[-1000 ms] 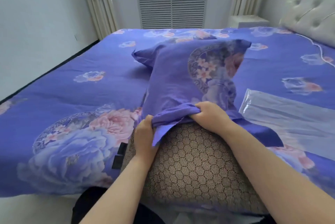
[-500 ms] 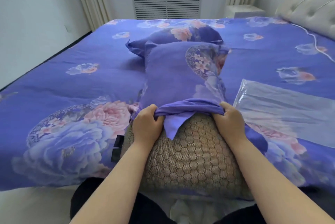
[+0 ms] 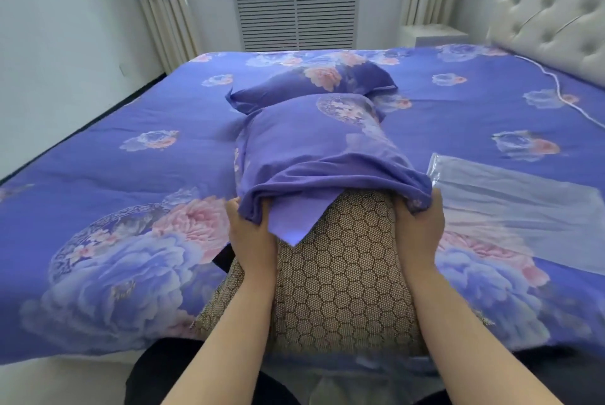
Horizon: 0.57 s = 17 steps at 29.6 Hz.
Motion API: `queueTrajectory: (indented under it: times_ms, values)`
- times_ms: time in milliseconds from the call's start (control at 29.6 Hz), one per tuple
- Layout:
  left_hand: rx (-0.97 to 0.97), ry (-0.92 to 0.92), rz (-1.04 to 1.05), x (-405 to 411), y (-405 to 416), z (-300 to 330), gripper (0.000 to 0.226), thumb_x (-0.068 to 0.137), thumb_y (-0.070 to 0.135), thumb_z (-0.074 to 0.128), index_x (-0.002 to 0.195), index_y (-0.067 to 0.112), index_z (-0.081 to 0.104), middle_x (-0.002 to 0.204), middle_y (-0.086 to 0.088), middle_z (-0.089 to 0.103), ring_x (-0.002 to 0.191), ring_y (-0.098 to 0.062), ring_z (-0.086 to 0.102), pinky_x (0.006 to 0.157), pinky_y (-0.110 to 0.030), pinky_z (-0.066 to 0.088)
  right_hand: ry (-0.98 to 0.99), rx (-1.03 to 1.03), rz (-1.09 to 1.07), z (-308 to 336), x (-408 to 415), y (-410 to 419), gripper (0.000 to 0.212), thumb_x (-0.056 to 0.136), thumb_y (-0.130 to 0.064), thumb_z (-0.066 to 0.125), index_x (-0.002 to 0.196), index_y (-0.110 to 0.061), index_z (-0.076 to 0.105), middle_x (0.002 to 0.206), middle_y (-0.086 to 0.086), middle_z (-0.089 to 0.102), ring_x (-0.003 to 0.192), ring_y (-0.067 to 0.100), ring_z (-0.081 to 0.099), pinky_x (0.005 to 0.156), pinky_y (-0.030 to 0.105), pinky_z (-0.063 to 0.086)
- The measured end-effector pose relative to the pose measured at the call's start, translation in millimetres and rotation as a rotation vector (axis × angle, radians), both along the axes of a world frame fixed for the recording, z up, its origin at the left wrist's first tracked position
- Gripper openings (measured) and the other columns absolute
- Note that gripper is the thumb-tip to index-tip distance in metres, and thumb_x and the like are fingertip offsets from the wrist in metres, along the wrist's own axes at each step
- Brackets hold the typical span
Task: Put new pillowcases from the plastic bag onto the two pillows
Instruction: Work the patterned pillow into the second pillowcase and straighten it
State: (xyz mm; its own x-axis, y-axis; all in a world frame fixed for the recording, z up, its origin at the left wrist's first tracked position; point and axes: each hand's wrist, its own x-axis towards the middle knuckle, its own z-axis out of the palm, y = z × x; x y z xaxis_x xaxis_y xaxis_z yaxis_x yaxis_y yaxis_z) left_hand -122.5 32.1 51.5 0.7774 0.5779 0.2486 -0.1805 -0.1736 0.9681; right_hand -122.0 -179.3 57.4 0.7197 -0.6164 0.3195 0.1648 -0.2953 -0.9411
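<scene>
A brown pillow with a honeycomb mesh pattern lies lengthwise on the bed in front of me. A purple floral pillowcase covers its far half, with the bunched open edge across the middle. My left hand grips the left side of that edge, and my right hand grips the right side. A loose inner flap hangs down between them. Behind it lies a second pillow inside a matching purple floral case. The clear plastic bag lies flat on the bed to the right.
The bed carries a purple floral cover. A padded white headboard rises at the right, with a white nightstand beside it. A white wall runs along the left. A radiator grille sits below the window.
Both hands have spread outward to the sides of the pillowcase opening. The far end of the pillow has dropped flat onto the bed, uncovering the second cased pillow behind it.
</scene>
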Motion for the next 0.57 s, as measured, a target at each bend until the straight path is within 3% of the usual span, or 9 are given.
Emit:
queueTrajectory:
  times_ms: [101,169,236,304,371,472,506,574]
  values:
    - [0.037,-0.152,-0.027,10,3,9,0.034,0.079,0.049,0.048,0.079,0.020,0.030,0.066,0.015,0.038,0.056,0.000,0.039,0.051,-0.017,0.026,-0.067,-0.045,0.004,17,9,0,0.027,0.073,-0.048,0.056,0.090,-0.031,0.045,0.074,-0.009,0.058,0.069,0.013,0.052,0.061,0.030,0.036]
    - [0.196,-0.036,-0.086,29,2,17,0.029,0.088,0.042,0.050,0.087,0.019,0.032,0.084,0.007,0.042,0.074,-0.012,0.049,0.055,-0.019,0.028,0.039,-0.167,0.005,29,29,-9,0.033,0.081,-0.039,0.056,0.107,-0.022,0.046,0.097,0.006,0.059,0.091,0.026,0.055,0.070,0.035,0.038]
    - [0.415,0.167,-0.073,46,1,21,0.031,0.092,0.037,0.052,0.106,0.012,0.040,0.117,-0.010,0.045,0.107,-0.031,0.048,0.073,-0.033,0.038,0.178,-0.266,0.040,37,46,-21,0.041,0.087,-0.026,0.055,0.123,-0.010,0.043,0.118,0.018,0.051,0.111,0.036,0.048,0.086,0.041,0.040]
    - [0.665,0.098,0.019,49,-4,21,0.048,0.091,0.036,0.053,0.124,0.002,0.043,0.136,-0.021,0.040,0.125,-0.037,0.038,0.098,-0.044,0.034,0.376,-0.458,0.085,33,55,-27,0.037,0.092,-0.022,0.046,0.127,-0.010,0.042,0.123,0.023,0.048,0.111,0.041,0.050,0.089,0.047,0.043]
    - [0.847,-0.063,-0.095,42,-17,15,0.070,0.085,0.054,0.050,0.137,0.008,0.039,0.143,-0.016,0.038,0.131,-0.031,0.035,0.106,-0.043,0.028,0.525,-0.672,0.118,20,55,-25,0.033,0.096,-0.022,0.036,0.125,-0.009,0.045,0.123,0.022,0.050,0.109,0.041,0.053,0.089,0.048,0.042]
    - [1.126,0.176,-0.438,30,-42,-4,0.098,0.064,0.084,0.038,0.147,0.041,0.007,0.151,0.001,0.025,0.130,-0.029,0.034,0.108,-0.047,0.028,0.578,-0.809,0.074,-5,47,-18,0.029,0.098,-0.020,0.034,0.118,-0.005,0.049,0.122,0.020,0.052,0.111,0.039,0.052,0.090,0.047,0.040]
    - [1.170,0.241,-0.447,32,-45,-9,0.095,0.063,0.086,0.038,0.144,0.048,0.006,0.149,0.003,0.026,0.125,-0.031,0.036,0.106,-0.048,0.030,0.571,-0.820,0.040,-12,45,-17,0.027,0.097,-0.018,0.036,0.117,-0.005,0.049,0.122,0.019,0.052,0.111,0.039,0.051,0.089,0.047,0.040]
    - [1.045,0.257,-0.369,40,-42,-6,0.075,0.074,0.070,0.050,0.141,0.044,0.028,0.136,0.001,0.039,0.116,-0.030,0.041,0.100,-0.044,0.037,0.459,-0.783,-0.008,-23,40,-16,0.029,0.094,-0.014,0.042,0.120,-0.005,0.049,0.124,0.018,0.051,0.112,0.040,0.050,0.090,0.048,0.040]
